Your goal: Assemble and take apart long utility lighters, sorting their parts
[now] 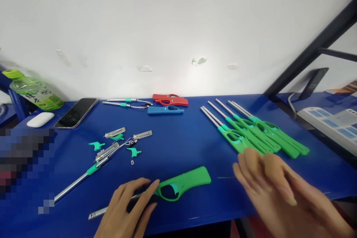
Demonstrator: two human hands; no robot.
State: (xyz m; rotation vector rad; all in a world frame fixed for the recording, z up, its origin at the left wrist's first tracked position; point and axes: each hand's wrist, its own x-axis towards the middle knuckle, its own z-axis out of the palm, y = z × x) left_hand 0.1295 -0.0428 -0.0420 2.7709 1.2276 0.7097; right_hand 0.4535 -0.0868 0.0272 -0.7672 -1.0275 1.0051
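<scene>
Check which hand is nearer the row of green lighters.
Right. The right hand is just in front of the row of green lighters; the left hand is well to their left.

at the bench's back left corner, a yellow-green-capped drink bottle, a smartphone and a small white rounded object — toward the right, a white power strip.

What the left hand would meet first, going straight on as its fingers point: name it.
Likely the green handle, right beside the fingertips of the left hand; whether they already touch is unclear from this one view.
</scene>
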